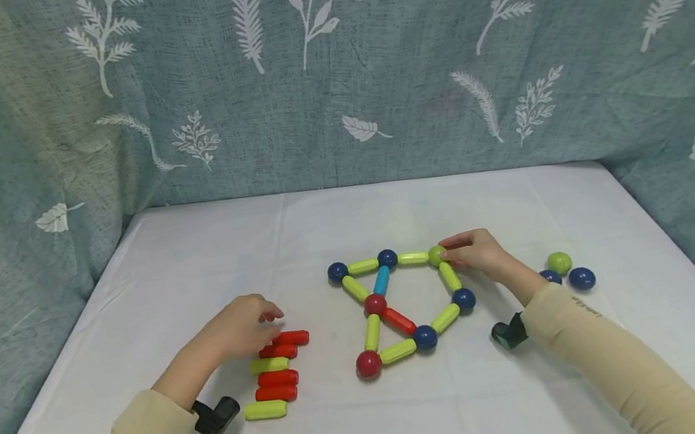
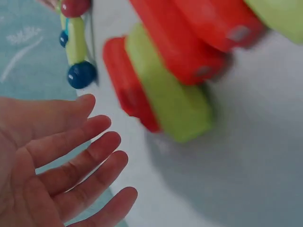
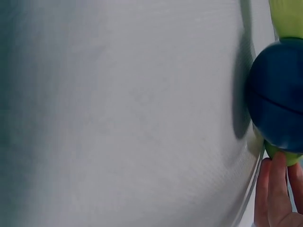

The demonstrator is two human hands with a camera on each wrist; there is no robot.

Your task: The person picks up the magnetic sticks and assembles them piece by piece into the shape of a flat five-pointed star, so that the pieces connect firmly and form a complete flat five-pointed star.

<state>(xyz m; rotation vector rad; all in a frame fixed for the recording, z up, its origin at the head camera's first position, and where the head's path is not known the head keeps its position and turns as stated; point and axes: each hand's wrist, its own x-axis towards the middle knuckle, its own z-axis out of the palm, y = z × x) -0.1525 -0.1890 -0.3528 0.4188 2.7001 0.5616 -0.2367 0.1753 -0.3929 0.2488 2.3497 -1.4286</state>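
My right hand (image 1: 476, 256) pinches a green ball (image 1: 437, 255) at the upper right corner of a flat frame of magnetic rods and balls. A lime rod (image 1: 413, 258) and another lime rod (image 1: 449, 277) meet that ball. The frame also has a blue rod (image 1: 381, 282), a red rod (image 1: 398, 321), red balls (image 1: 375, 304) and several dark blue balls (image 1: 425, 338). Above the top end of a column of loose rods is my left hand (image 1: 244, 326), holding nothing. In the left wrist view its fingers (image 2: 102, 146) are spread, apart from a red rod (image 2: 129, 85) and a lime rod (image 2: 170, 90).
Several loose red and lime rods (image 1: 278, 379) lie in a column left of the frame. Right of my right forearm sit a loose green ball (image 1: 559, 262) and two dark blue balls (image 1: 581, 279). A patterned curtain (image 1: 310, 140) hangs behind the white-covered table (image 1: 457, 424).
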